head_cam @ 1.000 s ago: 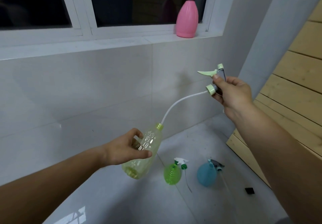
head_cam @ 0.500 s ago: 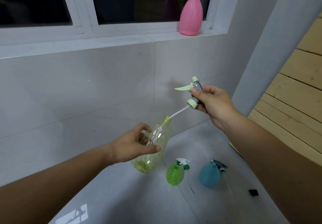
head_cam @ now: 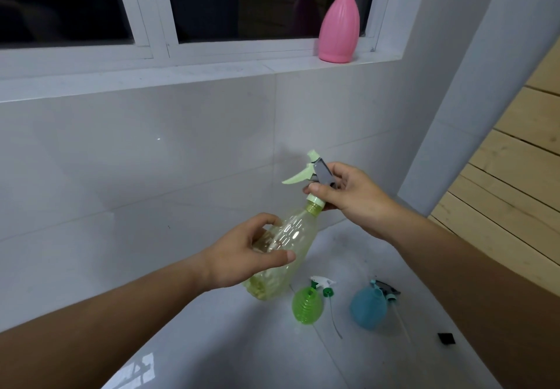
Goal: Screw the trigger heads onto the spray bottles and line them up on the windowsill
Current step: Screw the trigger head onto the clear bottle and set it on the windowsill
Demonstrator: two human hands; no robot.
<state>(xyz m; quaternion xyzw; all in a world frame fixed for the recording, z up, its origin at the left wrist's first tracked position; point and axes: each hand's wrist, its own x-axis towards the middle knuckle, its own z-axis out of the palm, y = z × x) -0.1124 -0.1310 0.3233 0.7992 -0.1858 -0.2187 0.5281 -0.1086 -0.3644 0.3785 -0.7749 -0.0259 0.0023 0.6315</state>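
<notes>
Left hand [head_cam: 242, 255]: wrapped round the belly of the yellow bottle [head_cam: 285, 243], held in the air before the tiled wall.
Bottle axis: tilted, neck up and to the right, base down and to the left.
Right hand [head_cam: 354, 197]: pinching the trigger head [head_cam: 315, 173] at its collar, which sits on the bottle's neck.
Trigger head: lever points left, nozzle up.
Sill [head_cam: 181, 70]: pink bottle [head_cam: 338, 28] upright near its right end.
Floor: green bottle [head_cam: 306, 305] and blue bottle [head_cam: 368, 310] lying side by side, a loose head by each.
</notes>
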